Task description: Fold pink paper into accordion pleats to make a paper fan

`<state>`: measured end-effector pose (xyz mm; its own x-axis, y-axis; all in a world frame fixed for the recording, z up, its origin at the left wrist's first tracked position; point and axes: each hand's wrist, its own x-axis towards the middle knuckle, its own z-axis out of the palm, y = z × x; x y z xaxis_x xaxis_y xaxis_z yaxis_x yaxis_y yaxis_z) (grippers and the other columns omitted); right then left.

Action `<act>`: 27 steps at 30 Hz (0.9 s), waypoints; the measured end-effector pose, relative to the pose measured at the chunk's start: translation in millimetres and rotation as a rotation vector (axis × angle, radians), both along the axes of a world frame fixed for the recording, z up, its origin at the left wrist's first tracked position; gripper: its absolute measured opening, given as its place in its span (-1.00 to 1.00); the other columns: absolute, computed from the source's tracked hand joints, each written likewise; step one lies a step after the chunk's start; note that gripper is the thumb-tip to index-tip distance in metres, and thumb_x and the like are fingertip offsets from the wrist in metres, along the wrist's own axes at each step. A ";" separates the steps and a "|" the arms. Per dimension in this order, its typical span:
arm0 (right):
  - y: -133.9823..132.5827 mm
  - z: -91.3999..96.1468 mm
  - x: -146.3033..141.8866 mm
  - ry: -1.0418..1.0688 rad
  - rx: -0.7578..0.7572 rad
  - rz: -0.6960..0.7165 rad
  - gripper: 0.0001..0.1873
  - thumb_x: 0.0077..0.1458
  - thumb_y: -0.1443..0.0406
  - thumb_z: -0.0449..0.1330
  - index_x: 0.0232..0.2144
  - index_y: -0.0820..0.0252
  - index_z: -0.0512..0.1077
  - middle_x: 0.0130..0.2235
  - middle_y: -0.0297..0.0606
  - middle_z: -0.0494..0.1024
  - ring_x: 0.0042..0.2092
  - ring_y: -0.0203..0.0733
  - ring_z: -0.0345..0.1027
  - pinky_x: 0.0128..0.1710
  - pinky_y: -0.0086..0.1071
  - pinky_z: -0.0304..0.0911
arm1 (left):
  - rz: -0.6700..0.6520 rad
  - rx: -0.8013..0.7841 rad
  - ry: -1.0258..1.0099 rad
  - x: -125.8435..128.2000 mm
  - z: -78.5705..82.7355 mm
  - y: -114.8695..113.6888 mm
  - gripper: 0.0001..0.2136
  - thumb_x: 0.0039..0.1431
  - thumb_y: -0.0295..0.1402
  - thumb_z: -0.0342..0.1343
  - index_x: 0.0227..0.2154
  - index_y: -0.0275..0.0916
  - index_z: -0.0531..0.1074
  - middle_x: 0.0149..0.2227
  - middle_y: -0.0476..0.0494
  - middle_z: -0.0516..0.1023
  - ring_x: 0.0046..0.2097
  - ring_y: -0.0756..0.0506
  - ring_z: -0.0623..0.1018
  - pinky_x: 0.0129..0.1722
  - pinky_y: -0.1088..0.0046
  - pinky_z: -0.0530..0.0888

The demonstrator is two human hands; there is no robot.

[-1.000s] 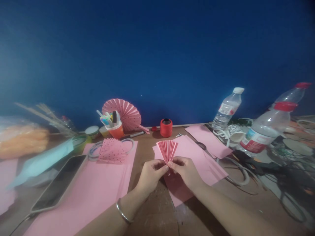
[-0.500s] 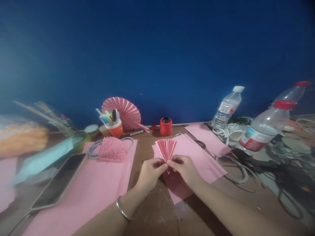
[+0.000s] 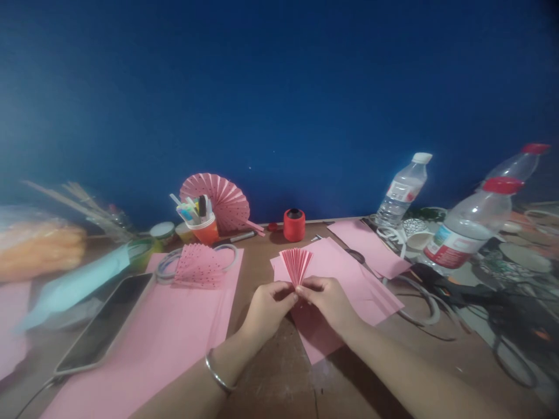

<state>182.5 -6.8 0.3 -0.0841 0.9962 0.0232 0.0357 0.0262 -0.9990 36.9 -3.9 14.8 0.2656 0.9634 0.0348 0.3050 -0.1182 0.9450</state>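
Note:
A small pleated pink paper fan (image 3: 296, 263) stands upright between my hands, its folds spread at the top and gathered at the bottom. My left hand (image 3: 271, 302) pinches the gathered base from the left, a silver bangle on its wrist. From the other side my right hand (image 3: 322, 295) grips the same base between thumb and fingers. Fingertips of both hands meet there and hide the lowest part of the folds. Beneath and behind the hands lie overlapping pink paper sheets (image 3: 336, 262).
Left are a phone (image 3: 107, 326) on pink paper, a dotted folded fan (image 3: 198, 266), a cup of pens (image 3: 204, 228) and a large round fan (image 3: 218, 195). A red bottle (image 3: 294, 226) stands by the wall. Scissors (image 3: 358, 257), plastic bottles (image 3: 469, 224) and cables (image 3: 421, 302) crowd the right.
The fan's pleats are drawn closer together, mostly on its left side, so its top is narrower. Both hands keep their pinch at the base, nearly unmoved.

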 end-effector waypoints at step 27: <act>-0.2 -1.7 1.9 0.135 -0.031 -0.100 -0.68 -0.12 0.12 0.22 -0.67 0.23 0.32 -0.66 -0.36 0.37 -0.58 -0.27 0.25 -0.56 -0.41 0.15 | -0.111 0.006 0.081 -0.8 1.3 -3.4 -0.87 -0.02 -0.43 0.02 -0.56 -0.28 0.45 -0.51 -0.04 0.50 -0.42 -0.03 0.43 -0.39 0.52 0.30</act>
<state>184.5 -7.1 -1.4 0.0174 0.9998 -0.0036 -0.0978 -0.0019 -0.9952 36.1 -7.4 16.2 0.3726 0.9279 0.0141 0.3652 -0.1606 0.9170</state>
